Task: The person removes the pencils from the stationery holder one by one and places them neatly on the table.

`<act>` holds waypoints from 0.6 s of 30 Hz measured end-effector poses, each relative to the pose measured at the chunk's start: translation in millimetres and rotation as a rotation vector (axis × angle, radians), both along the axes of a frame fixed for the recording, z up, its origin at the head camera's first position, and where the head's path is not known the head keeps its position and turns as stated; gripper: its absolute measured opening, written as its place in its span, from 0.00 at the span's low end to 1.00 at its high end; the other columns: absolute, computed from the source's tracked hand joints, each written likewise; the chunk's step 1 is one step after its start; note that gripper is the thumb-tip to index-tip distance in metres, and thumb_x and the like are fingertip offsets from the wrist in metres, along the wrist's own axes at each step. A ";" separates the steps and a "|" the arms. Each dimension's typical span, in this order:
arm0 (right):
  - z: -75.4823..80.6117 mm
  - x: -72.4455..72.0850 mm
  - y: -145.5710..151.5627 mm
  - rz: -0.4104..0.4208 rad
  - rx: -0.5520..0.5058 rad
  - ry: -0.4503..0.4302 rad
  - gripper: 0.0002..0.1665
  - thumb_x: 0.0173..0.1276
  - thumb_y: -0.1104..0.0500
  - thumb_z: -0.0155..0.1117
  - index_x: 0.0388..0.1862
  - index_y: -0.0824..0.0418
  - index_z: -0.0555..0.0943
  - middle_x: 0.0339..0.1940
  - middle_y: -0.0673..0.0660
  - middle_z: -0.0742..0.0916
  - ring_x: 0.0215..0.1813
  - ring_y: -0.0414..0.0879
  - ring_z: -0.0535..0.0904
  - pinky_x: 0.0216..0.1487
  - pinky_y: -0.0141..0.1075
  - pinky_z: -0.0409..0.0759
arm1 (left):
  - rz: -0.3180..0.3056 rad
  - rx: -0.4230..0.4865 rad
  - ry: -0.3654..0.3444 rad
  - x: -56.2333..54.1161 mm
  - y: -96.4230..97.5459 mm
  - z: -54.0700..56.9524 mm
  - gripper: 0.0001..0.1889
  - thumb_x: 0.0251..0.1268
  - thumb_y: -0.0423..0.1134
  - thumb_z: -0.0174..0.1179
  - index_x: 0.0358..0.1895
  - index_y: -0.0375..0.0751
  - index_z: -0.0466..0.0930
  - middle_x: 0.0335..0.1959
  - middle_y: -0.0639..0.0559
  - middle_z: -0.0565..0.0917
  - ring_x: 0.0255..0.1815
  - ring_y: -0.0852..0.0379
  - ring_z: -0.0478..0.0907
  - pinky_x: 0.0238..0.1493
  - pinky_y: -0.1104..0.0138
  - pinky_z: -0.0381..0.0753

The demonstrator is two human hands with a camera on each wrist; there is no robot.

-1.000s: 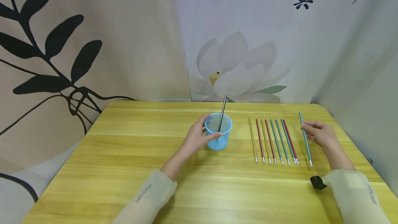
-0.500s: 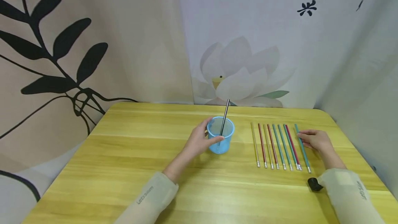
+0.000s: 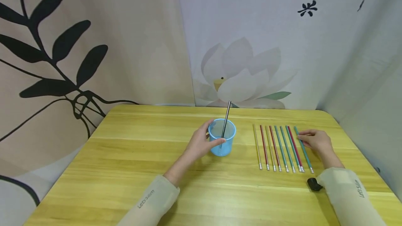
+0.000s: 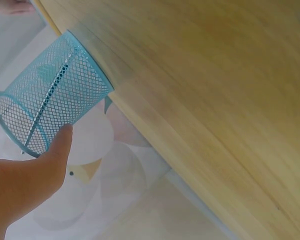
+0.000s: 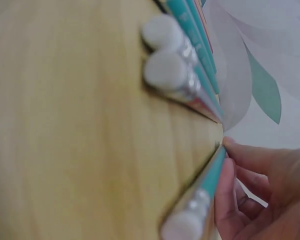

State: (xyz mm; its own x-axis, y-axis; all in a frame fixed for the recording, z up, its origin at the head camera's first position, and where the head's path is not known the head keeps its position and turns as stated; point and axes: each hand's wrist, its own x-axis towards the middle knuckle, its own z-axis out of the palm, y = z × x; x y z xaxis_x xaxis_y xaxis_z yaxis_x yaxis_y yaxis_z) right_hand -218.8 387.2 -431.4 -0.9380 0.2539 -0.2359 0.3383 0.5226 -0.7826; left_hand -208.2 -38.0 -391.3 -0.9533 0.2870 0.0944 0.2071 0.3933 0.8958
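My left hand (image 3: 202, 143) grips a light blue mesh pen holder (image 3: 222, 150), thumb on the near side and fingers round the far side. The holder stands upright on the table, and a dark pencil (image 3: 226, 117) leans inside it, sticking out above the rim. On the right, my right hand (image 3: 316, 141) pinches a teal pencil (image 3: 305, 154) near its far end. The white eraser end of this pencil (image 5: 182, 227) points toward me, close over the wood. Left of it lies a row of yellow, red and teal pencils, ending in a red pencil (image 3: 294, 145).
The row starts with a yellow pencil (image 3: 257, 145), right of the pen holder, all erasers facing me. A wooden table (image 3: 150, 128) reaches back to a printed curtain (image 3: 150, 44). A black piece (image 3: 314, 185) juts from my right cuff.
My right hand has brought the teal pencil left, close to the row's right end. My left hand keeps its hold on the pen holder; the head view has shifted slightly.
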 end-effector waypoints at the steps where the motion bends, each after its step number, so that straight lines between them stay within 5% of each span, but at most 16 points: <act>1: -0.3 -0.1 -0.4 0.004 0.015 0.002 0.27 0.72 0.55 0.63 0.59 0.76 0.76 0.26 0.42 0.84 0.26 0.33 0.81 0.30 0.28 0.86 | 0.001 0.000 0.001 -0.2 -0.1 -0.3 0.44 0.58 0.43 0.73 0.75 0.36 0.60 0.71 0.36 0.71 0.71 0.39 0.71 0.69 0.49 0.77; 6: 0.7 -0.5 -3.3 0.027 0.076 -0.003 0.33 0.72 0.48 0.63 0.60 0.75 0.75 0.32 0.47 0.84 0.27 0.33 0.79 0.29 0.27 0.84 | 0.007 -0.001 0.003 -2.3 -1.3 -2.8 0.45 0.58 0.44 0.74 0.75 0.36 0.60 0.71 0.36 0.71 0.71 0.39 0.71 0.68 0.49 0.77; 11: 2.7 -1.5 -5.2 0.067 0.128 -0.033 0.40 0.70 0.42 0.63 0.64 0.74 0.72 0.47 0.66 0.84 0.32 0.36 0.79 0.31 0.28 0.84 | 0.005 -0.002 0.006 -2.5 -1.6 -3.6 0.45 0.57 0.44 0.74 0.75 0.37 0.60 0.71 0.37 0.71 0.72 0.40 0.71 0.69 0.50 0.77; 18: 2.8 -2.2 -3.9 0.110 0.162 -0.056 0.40 0.68 0.44 0.67 0.65 0.73 0.70 0.58 0.76 0.78 0.42 0.48 0.81 0.36 0.27 0.83 | 0.001 0.002 0.001 -1.7 0.0 -2.7 0.45 0.57 0.44 0.74 0.75 0.37 0.60 0.72 0.37 0.70 0.72 0.40 0.70 0.69 0.50 0.77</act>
State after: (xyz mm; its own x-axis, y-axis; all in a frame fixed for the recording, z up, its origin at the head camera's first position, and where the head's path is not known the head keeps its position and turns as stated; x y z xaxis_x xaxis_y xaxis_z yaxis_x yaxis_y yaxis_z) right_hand -220.9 383.3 -428.6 -0.9489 0.1891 -0.2528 0.3125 0.6763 -0.6671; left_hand -210.0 -38.0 -393.9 -0.9535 0.2858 0.0958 0.2076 0.3922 0.8961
